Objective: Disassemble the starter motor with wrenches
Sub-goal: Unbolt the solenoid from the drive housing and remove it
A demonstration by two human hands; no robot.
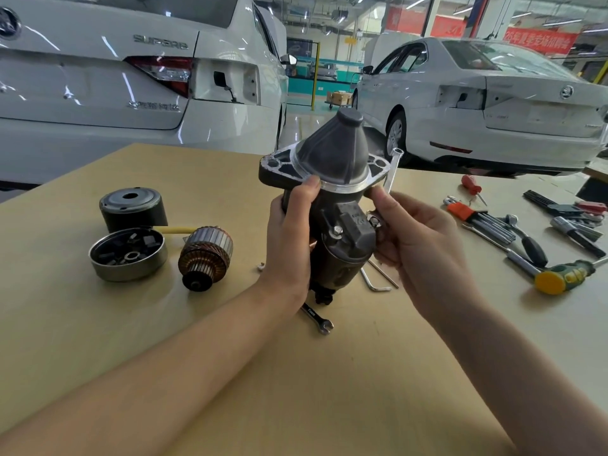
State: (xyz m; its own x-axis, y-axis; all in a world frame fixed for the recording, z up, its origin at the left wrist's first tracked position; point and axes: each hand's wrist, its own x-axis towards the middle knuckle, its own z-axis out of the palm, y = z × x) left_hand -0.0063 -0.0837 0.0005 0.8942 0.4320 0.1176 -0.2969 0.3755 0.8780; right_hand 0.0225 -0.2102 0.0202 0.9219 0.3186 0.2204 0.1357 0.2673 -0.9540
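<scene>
we are holding the starter motor [332, 205] upright above the bench [296, 373], left hand [289, 245] wrapping its body, right hand [418, 245] pinching a wrench [393, 169] at the flange, likely about to loosen the next bolt.

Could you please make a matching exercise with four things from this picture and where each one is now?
Things:
1. starter motor housing
2. armature
3. open-end wrench
4. yellow-handled screwdriver

Places:
A. flat on the table, below the held part
B. far right of the table, among other tools
C. held above the table by left hand and right hand
D. on the table, left of the hands, beside two round parts

Pairs: 1-C, 2-D, 3-A, 4-B
</scene>
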